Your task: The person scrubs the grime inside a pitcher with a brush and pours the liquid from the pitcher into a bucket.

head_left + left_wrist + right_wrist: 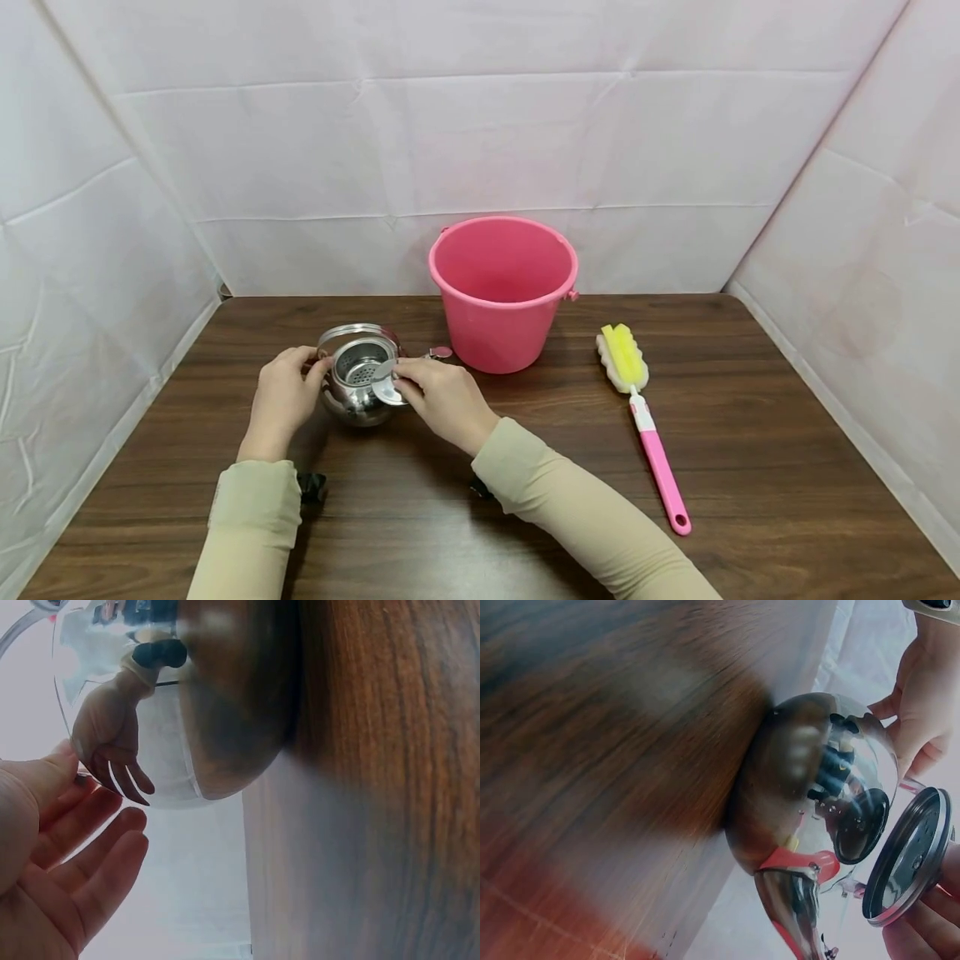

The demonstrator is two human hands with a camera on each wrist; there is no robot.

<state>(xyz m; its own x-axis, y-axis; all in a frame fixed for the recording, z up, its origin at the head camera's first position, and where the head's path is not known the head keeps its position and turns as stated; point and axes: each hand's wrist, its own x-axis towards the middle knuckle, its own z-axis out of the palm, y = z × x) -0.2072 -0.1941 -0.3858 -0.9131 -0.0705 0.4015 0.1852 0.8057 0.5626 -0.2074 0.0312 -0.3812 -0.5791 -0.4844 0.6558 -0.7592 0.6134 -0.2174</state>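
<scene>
A metal kettle (358,410) is stood upright on the wooden desk (405,533), between the two hands. At its left side, near the foot of the raised handle (360,329), a small part is pinched between the thumb and forefinger of the left hand (285,393); the other fingers (112,881) are spread apart and loosely bent beside the curved metal wall, by which the hand is reflected.

By the right hand (444,398) a round metal lid (385,390) is gripped, with the fingers drawn narrow at its upper face. The lid is held above the kettle and toward its right side, its underside turned to the kettle; in the right wrist view a gap is seen between them, while in the head view the right edge of the uncovered mouth is overlapped by it. Inside the mouth a perforated strainer (362,375) is seen. The spout (789,907) is pointed away from the left hand, toward the bucket.

The pink bucket (498,337) is placed behind and to the right of the kettle. Farther right, well apart from the fingers, a pink-handled sponge brush (656,454) is laid on the desk.
</scene>
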